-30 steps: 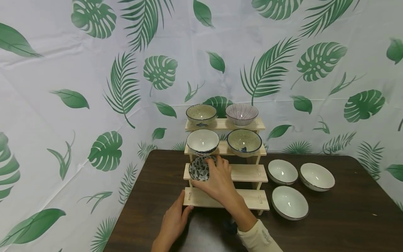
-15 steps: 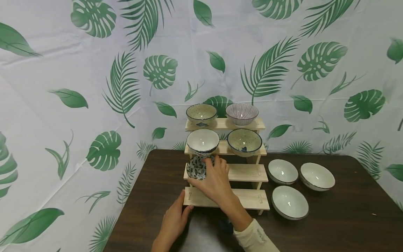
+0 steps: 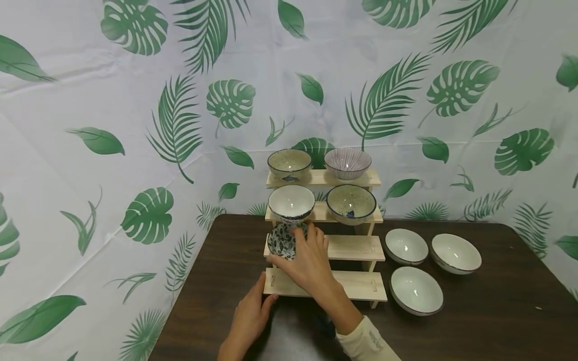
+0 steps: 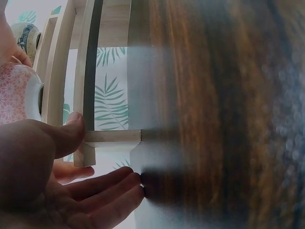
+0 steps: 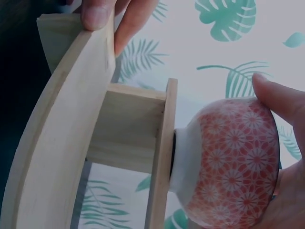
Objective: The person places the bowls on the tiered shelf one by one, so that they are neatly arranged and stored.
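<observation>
On the left of the stepped wooden display stand (image 3: 356, 247), my right hand (image 3: 309, 263) holds a small bowl (image 3: 281, 241) by its rim, thumb and fingers at opposite sides. The inside has a dark floral pattern; the right wrist view shows the bowl's red outer wall (image 5: 238, 162) with white flowers. Its white foot meets the second board from the bottom. My left hand (image 3: 250, 316) grips the left end of the lowest board (image 3: 325, 284). In the left wrist view the thumb (image 4: 71, 133) presses one face of this board, with the other fingers beyond it.
Higher boards carry a white bowl (image 3: 291, 201), two speckled green bowls (image 3: 351, 203) (image 3: 289, 163) and a striped bowl (image 3: 347, 163). Right of the stand, three white bowls (image 3: 406, 246) (image 3: 456, 253) (image 3: 416, 291) rest on the dark wooden table (image 3: 496, 311). Behind hangs a leaf-print cloth (image 3: 180, 125).
My right hand has shifted the floral bowl slightly left along its board, then stayed nearly still over the last half second. My left hand keeps its grip on the stand.
</observation>
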`<state>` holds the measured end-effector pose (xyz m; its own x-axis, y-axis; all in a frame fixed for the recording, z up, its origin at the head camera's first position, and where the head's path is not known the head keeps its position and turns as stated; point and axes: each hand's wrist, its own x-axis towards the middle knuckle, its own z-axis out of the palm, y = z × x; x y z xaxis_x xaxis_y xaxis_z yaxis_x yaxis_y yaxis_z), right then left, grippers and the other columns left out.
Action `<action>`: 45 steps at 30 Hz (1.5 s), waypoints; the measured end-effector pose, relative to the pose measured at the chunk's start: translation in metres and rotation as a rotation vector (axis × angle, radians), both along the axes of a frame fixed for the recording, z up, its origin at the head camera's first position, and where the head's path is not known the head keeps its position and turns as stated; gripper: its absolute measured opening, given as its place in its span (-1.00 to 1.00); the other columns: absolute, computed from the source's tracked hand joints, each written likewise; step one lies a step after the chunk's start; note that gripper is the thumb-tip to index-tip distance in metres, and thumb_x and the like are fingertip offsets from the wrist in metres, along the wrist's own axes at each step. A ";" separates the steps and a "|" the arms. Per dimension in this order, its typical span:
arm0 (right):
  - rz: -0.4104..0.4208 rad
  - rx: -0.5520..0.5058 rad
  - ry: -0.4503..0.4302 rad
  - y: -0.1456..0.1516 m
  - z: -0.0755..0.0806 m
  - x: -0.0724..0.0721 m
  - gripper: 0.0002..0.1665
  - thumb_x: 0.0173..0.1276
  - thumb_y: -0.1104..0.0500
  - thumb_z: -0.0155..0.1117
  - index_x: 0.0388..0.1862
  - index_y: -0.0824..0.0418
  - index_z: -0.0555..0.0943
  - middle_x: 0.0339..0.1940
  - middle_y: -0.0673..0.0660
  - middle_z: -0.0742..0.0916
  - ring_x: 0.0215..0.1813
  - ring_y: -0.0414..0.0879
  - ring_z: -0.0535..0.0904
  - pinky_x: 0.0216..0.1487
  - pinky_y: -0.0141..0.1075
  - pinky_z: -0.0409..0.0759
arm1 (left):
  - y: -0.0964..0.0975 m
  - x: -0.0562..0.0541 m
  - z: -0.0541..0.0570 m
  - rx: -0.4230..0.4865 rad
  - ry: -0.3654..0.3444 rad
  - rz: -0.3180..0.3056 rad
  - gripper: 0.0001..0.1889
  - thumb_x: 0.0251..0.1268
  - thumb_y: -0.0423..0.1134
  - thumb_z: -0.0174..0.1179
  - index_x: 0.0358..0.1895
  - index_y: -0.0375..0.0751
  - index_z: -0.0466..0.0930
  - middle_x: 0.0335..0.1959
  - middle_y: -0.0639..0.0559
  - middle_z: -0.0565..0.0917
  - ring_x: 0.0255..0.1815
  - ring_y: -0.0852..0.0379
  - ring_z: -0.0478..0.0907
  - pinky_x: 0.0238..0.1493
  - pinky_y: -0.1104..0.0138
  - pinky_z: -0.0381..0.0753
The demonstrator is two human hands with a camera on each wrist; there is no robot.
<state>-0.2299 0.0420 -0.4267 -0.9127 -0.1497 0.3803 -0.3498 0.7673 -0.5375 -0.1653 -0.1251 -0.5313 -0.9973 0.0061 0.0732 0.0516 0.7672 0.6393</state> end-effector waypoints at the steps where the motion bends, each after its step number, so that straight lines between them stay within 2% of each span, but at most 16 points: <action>1: 0.004 0.002 0.003 0.001 0.000 0.001 -0.03 0.04 -0.44 0.55 0.20 0.21 0.59 0.40 0.41 0.46 0.38 0.36 0.34 0.31 0.24 0.30 | 0.000 0.000 0.000 0.001 0.002 -0.001 -0.27 0.51 -0.01 0.23 0.58 -0.27 0.25 0.43 -0.31 0.52 0.31 -0.34 0.57 0.14 -0.23 0.58; 10: 0.035 0.023 0.013 0.010 0.004 0.009 0.09 0.02 -0.46 0.57 0.32 0.22 0.52 0.57 0.45 0.32 0.55 0.37 0.24 0.43 0.34 0.27 | 0.002 0.000 0.001 -0.016 0.048 0.003 -0.28 0.49 -0.01 0.25 0.56 -0.29 0.29 0.38 -0.33 0.56 0.27 -0.36 0.60 0.12 -0.22 0.59; 17: 0.070 0.016 -0.021 0.021 0.008 0.021 0.10 0.09 -0.40 0.57 0.45 0.17 0.46 0.57 0.44 0.33 0.59 0.34 0.21 0.47 0.36 0.21 | 0.001 -0.001 -0.002 -0.017 0.026 0.014 -0.26 0.49 0.03 0.24 0.57 -0.27 0.27 0.39 -0.33 0.55 0.28 -0.35 0.60 0.12 -0.22 0.59; 22: 0.086 0.014 -0.041 0.028 0.010 0.029 0.16 0.09 -0.38 0.58 0.53 0.16 0.40 0.59 0.39 0.34 0.61 0.34 0.21 0.49 0.36 0.19 | 0.002 0.000 -0.005 -0.018 0.045 0.021 -0.28 0.48 0.00 0.26 0.55 -0.29 0.31 0.37 -0.33 0.57 0.26 -0.34 0.61 0.12 -0.21 0.60; 31: 0.105 0.024 -0.089 0.039 0.017 0.042 0.18 0.12 -0.37 0.56 0.60 0.07 0.32 0.60 0.35 0.35 0.63 0.36 0.18 0.51 0.37 0.16 | 0.002 0.002 0.000 -0.009 0.018 0.023 -0.27 0.48 0.00 0.25 0.56 -0.27 0.28 0.39 -0.35 0.55 0.30 -0.36 0.58 0.15 -0.24 0.58; 37: 0.107 0.037 -0.077 0.045 0.019 0.048 0.19 0.12 -0.42 0.52 0.61 0.08 0.31 0.58 0.32 0.38 0.63 0.34 0.20 0.51 0.35 0.18 | 0.003 0.003 0.001 -0.002 0.020 0.022 -0.27 0.49 0.01 0.25 0.57 -0.27 0.28 0.39 -0.35 0.55 0.30 -0.37 0.57 0.15 -0.24 0.57; 45: 0.091 0.011 -0.027 0.053 0.024 0.060 0.12 0.13 -0.33 0.57 0.57 0.10 0.36 0.54 0.33 0.43 0.58 0.32 0.29 0.49 0.34 0.24 | 0.003 0.002 0.001 -0.022 0.053 0.022 -0.29 0.48 -0.01 0.26 0.55 -0.28 0.31 0.38 -0.34 0.56 0.29 -0.36 0.59 0.16 -0.23 0.57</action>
